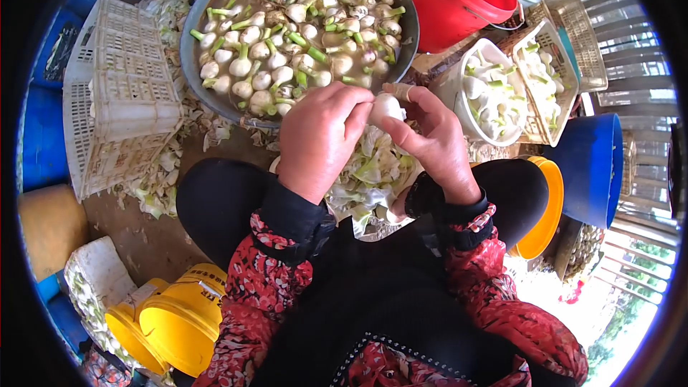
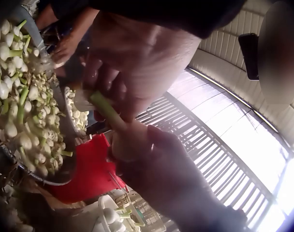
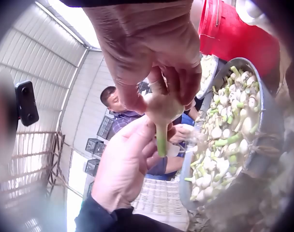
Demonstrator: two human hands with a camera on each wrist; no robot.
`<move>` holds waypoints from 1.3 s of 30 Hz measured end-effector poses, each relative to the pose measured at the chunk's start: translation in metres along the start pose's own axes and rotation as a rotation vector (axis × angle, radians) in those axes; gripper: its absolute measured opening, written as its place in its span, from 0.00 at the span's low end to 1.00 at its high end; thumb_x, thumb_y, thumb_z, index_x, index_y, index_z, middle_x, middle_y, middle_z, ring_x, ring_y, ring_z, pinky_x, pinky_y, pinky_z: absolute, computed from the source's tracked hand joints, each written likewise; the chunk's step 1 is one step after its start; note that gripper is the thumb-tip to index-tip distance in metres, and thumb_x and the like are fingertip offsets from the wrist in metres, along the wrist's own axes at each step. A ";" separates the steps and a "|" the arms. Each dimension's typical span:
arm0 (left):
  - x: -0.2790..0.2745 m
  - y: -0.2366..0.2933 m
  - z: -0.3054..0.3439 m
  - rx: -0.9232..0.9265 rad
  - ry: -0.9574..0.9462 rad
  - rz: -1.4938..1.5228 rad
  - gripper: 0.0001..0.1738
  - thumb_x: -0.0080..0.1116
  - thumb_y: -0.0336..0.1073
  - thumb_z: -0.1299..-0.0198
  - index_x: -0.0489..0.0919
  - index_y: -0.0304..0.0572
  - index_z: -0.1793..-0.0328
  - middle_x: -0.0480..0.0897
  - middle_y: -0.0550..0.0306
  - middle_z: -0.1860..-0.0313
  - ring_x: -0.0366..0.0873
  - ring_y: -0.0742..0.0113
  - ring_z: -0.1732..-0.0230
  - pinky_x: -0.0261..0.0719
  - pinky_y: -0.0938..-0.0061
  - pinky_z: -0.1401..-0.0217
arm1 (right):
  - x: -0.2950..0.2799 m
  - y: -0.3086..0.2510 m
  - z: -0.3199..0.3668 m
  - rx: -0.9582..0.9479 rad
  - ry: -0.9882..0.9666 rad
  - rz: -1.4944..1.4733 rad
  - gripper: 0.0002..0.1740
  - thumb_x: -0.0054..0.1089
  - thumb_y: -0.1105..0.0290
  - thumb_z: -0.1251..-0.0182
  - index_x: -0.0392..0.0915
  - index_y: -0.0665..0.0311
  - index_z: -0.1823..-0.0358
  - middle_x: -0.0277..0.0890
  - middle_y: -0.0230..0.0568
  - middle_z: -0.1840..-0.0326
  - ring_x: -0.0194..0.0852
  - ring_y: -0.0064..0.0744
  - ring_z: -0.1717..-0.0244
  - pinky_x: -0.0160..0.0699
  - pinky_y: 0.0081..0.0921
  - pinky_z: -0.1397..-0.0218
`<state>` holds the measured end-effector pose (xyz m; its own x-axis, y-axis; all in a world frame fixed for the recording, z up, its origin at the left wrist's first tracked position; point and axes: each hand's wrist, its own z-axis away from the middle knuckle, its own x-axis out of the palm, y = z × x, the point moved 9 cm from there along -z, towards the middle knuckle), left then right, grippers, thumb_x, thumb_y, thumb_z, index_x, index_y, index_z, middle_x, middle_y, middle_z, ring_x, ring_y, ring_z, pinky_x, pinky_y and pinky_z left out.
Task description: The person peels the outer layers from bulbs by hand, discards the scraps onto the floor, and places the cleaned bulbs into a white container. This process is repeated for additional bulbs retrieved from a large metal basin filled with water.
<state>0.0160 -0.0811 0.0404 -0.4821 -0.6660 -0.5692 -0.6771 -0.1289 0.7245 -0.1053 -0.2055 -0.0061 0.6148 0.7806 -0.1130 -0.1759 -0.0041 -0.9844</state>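
Observation:
A peeled white garlic bulb (image 1: 387,110) is held up between my two hands, over the near rim of a large metal tub (image 1: 188,50). My right hand (image 1: 433,140) grips the round bulb between its thumb and fingers. My left hand (image 1: 315,140) pinches at the neck, where the thick green stem (image 3: 161,140) comes out, pointing down in the right wrist view. A pale wrap circles one finger of the right hand. Many garlic bulbs (image 1: 297,12) with short green stems lie in murky water in the tub.
Peeled leaves (image 1: 373,179) are heaped below my hands. To the right stand a red bucket (image 1: 430,14), a white bucket of garlic (image 1: 494,100) and a blue bucket (image 1: 591,165). A white crate (image 1: 136,93) and yellow buckets (image 1: 186,319) are at left. Another person (image 3: 125,121) sits across the tub.

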 end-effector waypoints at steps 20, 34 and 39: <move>0.019 -0.049 0.011 -0.429 0.161 0.763 0.08 0.63 0.28 0.30 0.79 0.35 0.49 0.85 0.58 0.59 0.82 0.77 0.61 0.80 0.79 0.57 | 0.016 0.007 -0.009 -0.004 0.048 -0.130 0.31 0.75 0.66 0.35 0.68 0.75 0.39 0.82 0.43 0.51 0.81 0.26 0.52 0.83 0.24 0.49; 0.023 -0.050 0.012 -0.387 -0.014 0.443 0.07 0.62 0.34 0.27 0.80 0.39 0.57 0.81 0.57 0.72 0.77 0.67 0.71 0.74 0.72 0.66 | 0.004 -0.020 0.000 -0.265 0.022 0.279 0.33 0.77 0.69 0.40 0.70 0.72 0.37 0.82 0.43 0.49 0.82 0.30 0.48 0.82 0.30 0.42; 0.040 -0.044 0.010 -0.478 -0.133 0.821 0.08 0.58 0.33 0.23 0.80 0.36 0.56 0.79 0.71 0.70 0.75 0.83 0.66 0.71 0.83 0.66 | 0.008 -0.010 0.000 -0.090 -0.083 -0.375 0.31 0.67 0.76 0.33 0.67 0.72 0.31 0.78 0.40 0.38 0.77 0.29 0.36 0.74 0.30 0.30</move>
<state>0.0207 -0.0947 -0.0187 -0.7845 -0.5969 0.1681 0.1841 0.0347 0.9823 -0.0985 -0.1994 0.0033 0.5590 0.7858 0.2647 0.1194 0.2396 -0.9635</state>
